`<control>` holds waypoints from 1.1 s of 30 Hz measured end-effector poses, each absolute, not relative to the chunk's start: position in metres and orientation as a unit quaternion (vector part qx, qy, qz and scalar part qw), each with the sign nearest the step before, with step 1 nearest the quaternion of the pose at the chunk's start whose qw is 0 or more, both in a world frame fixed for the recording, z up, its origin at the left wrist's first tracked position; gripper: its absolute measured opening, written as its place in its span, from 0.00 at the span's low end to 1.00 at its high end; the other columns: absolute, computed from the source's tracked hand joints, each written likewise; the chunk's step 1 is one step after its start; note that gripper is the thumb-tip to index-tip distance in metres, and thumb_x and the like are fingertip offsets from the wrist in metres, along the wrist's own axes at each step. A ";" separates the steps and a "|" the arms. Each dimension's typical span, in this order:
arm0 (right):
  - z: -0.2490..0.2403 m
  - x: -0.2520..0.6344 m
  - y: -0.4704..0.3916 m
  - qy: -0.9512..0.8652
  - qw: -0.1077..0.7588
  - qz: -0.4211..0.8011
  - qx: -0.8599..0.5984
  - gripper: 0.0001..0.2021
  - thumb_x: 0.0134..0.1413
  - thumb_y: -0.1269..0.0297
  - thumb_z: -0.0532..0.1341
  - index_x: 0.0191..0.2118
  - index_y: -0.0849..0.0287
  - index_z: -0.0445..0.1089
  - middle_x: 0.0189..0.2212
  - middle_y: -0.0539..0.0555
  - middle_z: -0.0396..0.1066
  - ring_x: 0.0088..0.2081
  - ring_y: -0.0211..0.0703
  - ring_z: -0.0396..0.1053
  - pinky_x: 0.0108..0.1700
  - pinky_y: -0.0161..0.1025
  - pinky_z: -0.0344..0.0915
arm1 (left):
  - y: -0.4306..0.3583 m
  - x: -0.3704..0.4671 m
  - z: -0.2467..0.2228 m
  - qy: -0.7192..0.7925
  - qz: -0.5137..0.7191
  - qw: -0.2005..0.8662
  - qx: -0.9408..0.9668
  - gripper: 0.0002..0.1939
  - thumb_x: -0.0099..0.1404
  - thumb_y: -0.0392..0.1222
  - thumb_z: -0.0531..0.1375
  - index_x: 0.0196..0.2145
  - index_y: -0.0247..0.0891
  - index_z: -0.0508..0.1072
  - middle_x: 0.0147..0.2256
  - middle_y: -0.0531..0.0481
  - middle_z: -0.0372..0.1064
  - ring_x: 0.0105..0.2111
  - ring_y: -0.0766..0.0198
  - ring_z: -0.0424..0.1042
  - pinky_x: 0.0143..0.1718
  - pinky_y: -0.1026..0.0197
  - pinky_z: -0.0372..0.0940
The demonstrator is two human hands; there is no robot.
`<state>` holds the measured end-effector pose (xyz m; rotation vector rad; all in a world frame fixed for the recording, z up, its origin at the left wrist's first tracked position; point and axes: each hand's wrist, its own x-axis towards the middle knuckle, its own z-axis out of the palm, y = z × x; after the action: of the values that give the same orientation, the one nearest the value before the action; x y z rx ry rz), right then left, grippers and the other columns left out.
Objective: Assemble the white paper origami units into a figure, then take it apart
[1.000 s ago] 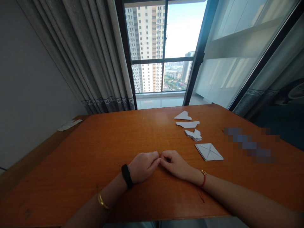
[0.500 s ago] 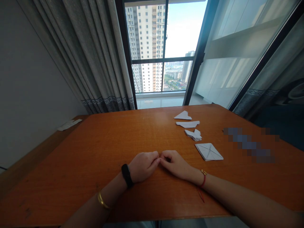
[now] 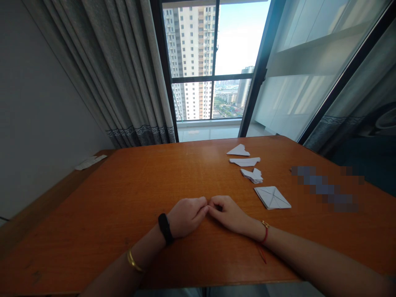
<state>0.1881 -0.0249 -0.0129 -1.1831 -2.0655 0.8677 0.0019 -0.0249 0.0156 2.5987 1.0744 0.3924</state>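
My left hand (image 3: 187, 216), with a black band on its wrist, rests on the wooden table (image 3: 148, 177) with its fingers curled closed. Its fingertips touch those of my right hand (image 3: 228, 214), whose fingers are also curled in; nothing shows in either hand. Right of my right hand lies a square of folded white paper (image 3: 272, 197) with crease lines. Behind it are a folded paper piece with a notch (image 3: 252, 175), a long narrow one (image 3: 245, 161) and a pointed one (image 3: 238, 150).
A blurred-out patch (image 3: 324, 187) covers something on the table's right side. White paper strips (image 3: 90, 162) lie on the ledge at the left. Beyond the table stand a grey curtain (image 3: 130, 74) and a window with a dark frame (image 3: 213, 77).
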 end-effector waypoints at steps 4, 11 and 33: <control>-0.012 0.188 -0.025 -0.777 0.300 0.330 -0.443 0.14 0.55 0.62 0.56 0.20 0.60 0.61 0.18 0.46 0.61 0.23 0.33 0.56 0.26 0.32 0.52 | -0.025 0.002 0.016 0.379 0.138 0.146 0.903 0.12 0.70 0.43 0.45 0.31 0.39 0.62 0.28 0.52 0.66 0.27 0.64 0.64 0.29 0.62 0.54; -0.012 0.188 -0.026 -0.776 0.297 0.331 -0.447 0.14 0.54 0.62 0.56 0.20 0.60 0.59 0.18 0.46 0.60 0.23 0.33 0.55 0.26 0.32 0.51 | -0.026 0.003 0.018 0.380 0.138 0.153 0.902 0.13 0.71 0.43 0.44 0.31 0.39 0.62 0.28 0.51 0.66 0.27 0.64 0.64 0.29 0.62 0.54; -0.012 0.188 -0.026 -0.776 0.296 0.334 -0.445 0.15 0.55 0.61 0.56 0.20 0.60 0.60 0.19 0.46 0.61 0.23 0.33 0.56 0.26 0.32 0.51 | -0.026 0.002 0.018 0.379 0.135 0.154 0.903 0.12 0.70 0.42 0.45 0.30 0.39 0.61 0.28 0.52 0.66 0.27 0.64 0.64 0.29 0.63 0.54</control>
<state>0.1878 -0.0256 -0.0116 -1.1840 -2.0652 0.8876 0.0018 -0.0258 0.0176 2.5879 1.0865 0.3873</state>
